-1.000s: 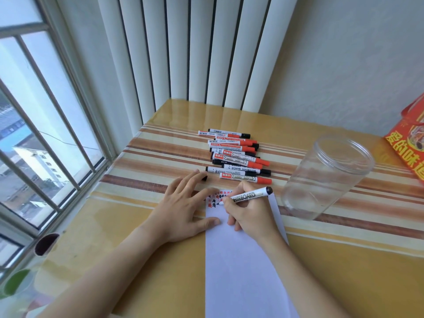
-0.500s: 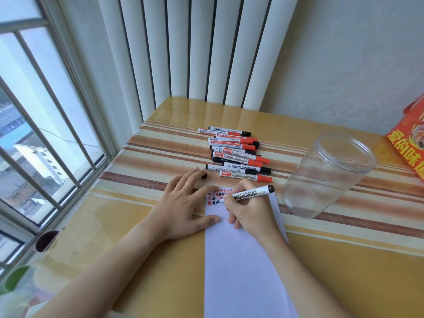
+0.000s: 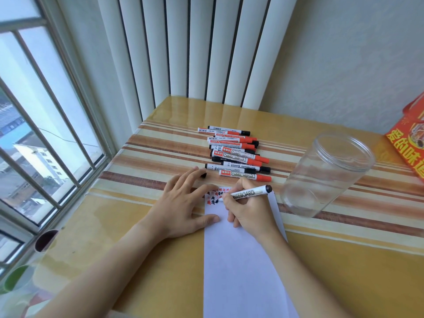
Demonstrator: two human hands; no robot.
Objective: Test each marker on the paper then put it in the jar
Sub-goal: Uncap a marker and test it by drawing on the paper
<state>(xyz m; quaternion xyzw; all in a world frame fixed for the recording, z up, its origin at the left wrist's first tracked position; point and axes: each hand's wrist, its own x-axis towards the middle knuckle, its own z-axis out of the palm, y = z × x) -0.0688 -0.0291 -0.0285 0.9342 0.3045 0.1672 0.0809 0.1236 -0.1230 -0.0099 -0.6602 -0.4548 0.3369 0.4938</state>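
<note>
A white whiteboard marker with a dark end is pinched between the curled thumb and fingers of the right hand, writing-style, and its tip is kept down on the sheet of white paper right next to a little cluster of red and black test scribbles. The paper's left edge is pinned by the left hand, which is laid flat with fingers spread loosely, thumb tip on the sheet, the other fingertips reaching toward the far corner. Just beyond those fingertips a small black cap can be made out, pretty tiny tbh. Past that, a row of red and black whiteboard markers is lined up side by side on the striped tablecloth. Off to the right of the writing hand, near but not touching, a clear plastic jar is stood upright with its mouth open. Further right, a red box with yellow characters is cut off by the frame edge. A barred window is seen way out left.
</note>
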